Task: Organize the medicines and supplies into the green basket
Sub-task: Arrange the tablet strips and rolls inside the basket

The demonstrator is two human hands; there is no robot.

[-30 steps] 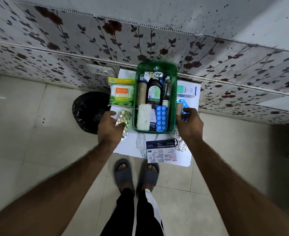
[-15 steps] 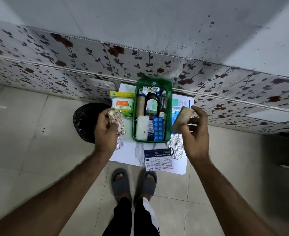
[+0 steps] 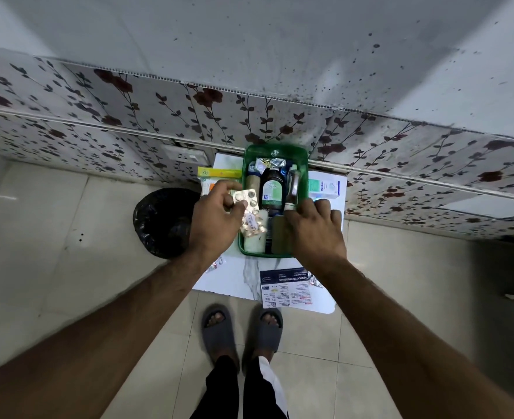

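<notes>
The green basket (image 3: 275, 150) stands on a small white table (image 3: 225, 285) against the wall. It holds a dark syrup bottle (image 3: 272, 189), a small brown bottle (image 3: 293, 189), a white gauze roll (image 3: 254, 241) and foil packs. My left hand (image 3: 216, 219) grips a bunch of gold blister strips (image 3: 251, 214) over the basket's left side. My right hand (image 3: 313, 228) presses a brown bandage roll (image 3: 280, 237) into the basket's near right corner, fingers on top of it.
A cotton swab pack (image 3: 219, 173) lies left of the basket and a white medicine box (image 3: 323, 187) right of it. A medicated dressings box (image 3: 286, 287) and foil strips (image 3: 216, 264) lie on the table's near part. A black bin bag (image 3: 165, 222) sits at the left.
My left hand lifted the blister strips off the table and carried them right, over the basket. My right hand picked up the bandage roll and lowered it into the basket.
</notes>
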